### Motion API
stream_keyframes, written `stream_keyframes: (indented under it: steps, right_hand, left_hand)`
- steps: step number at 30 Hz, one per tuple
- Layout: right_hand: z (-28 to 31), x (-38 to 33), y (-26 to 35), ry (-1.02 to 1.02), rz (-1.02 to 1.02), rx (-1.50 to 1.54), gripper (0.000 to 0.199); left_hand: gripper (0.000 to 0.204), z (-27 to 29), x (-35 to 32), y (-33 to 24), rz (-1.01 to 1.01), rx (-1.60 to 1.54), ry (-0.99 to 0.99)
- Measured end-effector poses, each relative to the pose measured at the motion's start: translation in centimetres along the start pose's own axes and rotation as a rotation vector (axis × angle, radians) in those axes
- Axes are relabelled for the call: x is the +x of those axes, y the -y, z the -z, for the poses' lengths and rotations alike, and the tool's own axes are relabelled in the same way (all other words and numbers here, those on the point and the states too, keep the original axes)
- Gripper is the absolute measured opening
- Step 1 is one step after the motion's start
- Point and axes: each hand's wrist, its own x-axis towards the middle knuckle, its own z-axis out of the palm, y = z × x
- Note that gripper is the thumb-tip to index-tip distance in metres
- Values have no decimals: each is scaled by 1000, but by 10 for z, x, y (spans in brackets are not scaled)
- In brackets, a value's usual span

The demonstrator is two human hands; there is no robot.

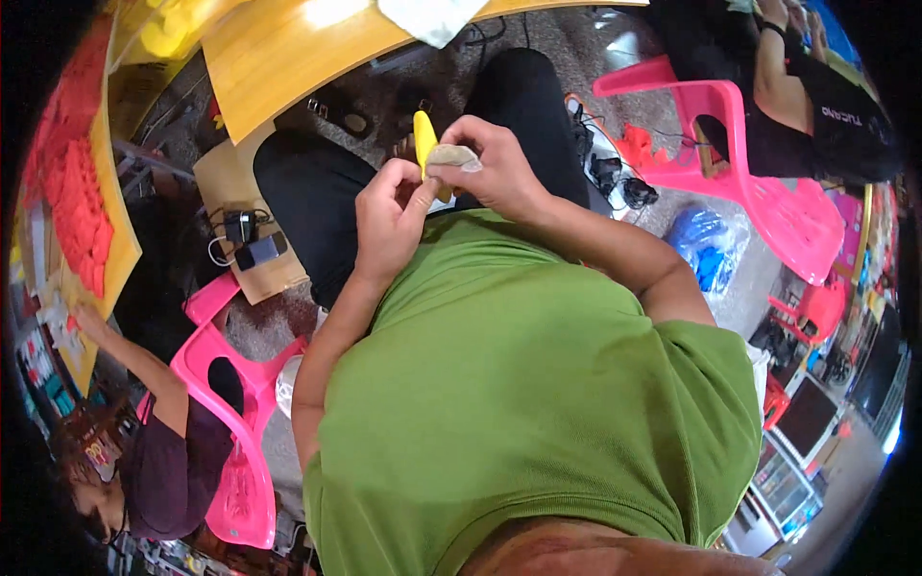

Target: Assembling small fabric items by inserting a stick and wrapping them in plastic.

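Over my lap, my two hands meet in front of the green shirt. My left hand (pixel 392 213) is closed, thumb and fingers pinched at the lower end of a bright yellow, elongated, round-tipped piece (pixel 424 136) that points away from me. Close beside it, my right hand (pixel 499 171) pinches a small greyish-beige piece (pixel 451 156) with a pale, whitish edge. The two pieces touch or nearly touch; which, I cannot tell. Fingers hide their lower parts, and their exact kind does not show.
A wooden table (pixel 279 72) curves across the front, with a white sheet (pixel 434 17) on it. Pink plastic chairs (pixel 735 144) stand at both sides, a person on each. Flattened cardboard (pixel 274 280) with black adapters lies left; a blue bagged bundle (pixel 709 250) lies right. Red pieces (pixel 82 216) cover the left table.
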Motion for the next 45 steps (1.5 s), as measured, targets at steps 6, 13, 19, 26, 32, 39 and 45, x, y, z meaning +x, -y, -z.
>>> stream_keyframes:
  steps: [6,13,19,26,32,39,45]
  right_hand:
    - [-3,-3,-1,77,-144,78,19]
    - [3,-4,-2,149,275,-174,25]
    - [-9,-3,8,46,528,-484,22]
    - [-18,5,10,-66,626,-611,33]
    - [-6,0,19,177,706,-374,35]
    - [-5,-2,17,267,631,-530,41]
    - [-17,4,6,120,635,-577,34]
  left_hand:
    - [12,9,-1,4,-53,189,19]
    - [10,13,-6,-6,-247,458,-28]
    - [10,10,-9,0,-277,328,-24]
    - [10,12,-11,8,-262,-4,-161]
    - [13,15,-18,7,-178,-117,-137]
    - [10,14,-16,-1,-341,232,-128]
    - [8,12,-15,-1,-495,551,-175]
